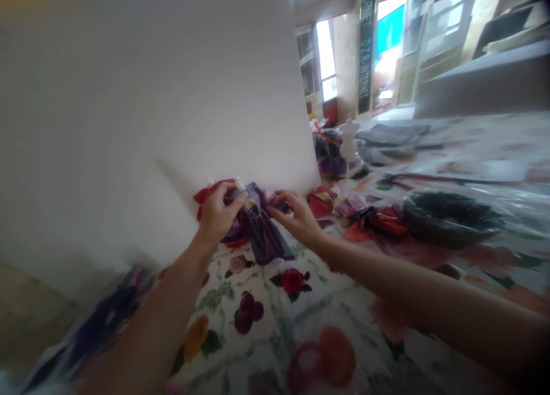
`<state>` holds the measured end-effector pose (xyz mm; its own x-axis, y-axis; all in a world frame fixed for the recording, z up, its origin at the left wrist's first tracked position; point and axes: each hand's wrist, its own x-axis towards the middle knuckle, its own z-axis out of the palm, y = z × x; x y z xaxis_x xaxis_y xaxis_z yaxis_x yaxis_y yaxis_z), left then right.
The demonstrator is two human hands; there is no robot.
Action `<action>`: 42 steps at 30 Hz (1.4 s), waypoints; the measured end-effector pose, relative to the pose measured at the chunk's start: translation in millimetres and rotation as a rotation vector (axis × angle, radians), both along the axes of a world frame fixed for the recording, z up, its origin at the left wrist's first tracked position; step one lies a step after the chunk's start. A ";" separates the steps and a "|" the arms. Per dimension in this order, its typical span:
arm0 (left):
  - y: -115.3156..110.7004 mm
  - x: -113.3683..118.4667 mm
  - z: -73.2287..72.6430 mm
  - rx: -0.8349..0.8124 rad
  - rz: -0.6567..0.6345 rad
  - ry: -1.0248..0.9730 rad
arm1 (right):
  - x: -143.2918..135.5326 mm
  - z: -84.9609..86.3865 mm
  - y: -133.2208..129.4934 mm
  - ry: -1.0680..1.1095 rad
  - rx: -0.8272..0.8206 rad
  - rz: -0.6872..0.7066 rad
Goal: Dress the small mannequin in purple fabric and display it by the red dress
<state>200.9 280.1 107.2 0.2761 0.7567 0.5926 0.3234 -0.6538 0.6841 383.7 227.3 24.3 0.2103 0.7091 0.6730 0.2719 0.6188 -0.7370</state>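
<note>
A small purple doll dress with a beaded trim at the neck sits on a little white dress form, whose knob shows at the top. My left hand is closed around the dress's upper left side, thumb near the beads. At its other side my right hand has thumb and fingers pinched on the purple fabric by the shoulder. Behind my left hand stands a red doll dress, partly covered, with a small white knob above it.
A white wall panel rises close behind. To the right are a bare white mini dress form, fabric scraps and a dark coil in clear plastic. A flower-and-fruit tablecloth covers the table. Dark blue cloth lies at left.
</note>
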 end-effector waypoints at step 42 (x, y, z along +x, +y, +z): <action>-0.4 1.6 -0.6 0.057 0.029 0.088 | -29.9 -14.4 -10.8 -0.187 0.023 -0.162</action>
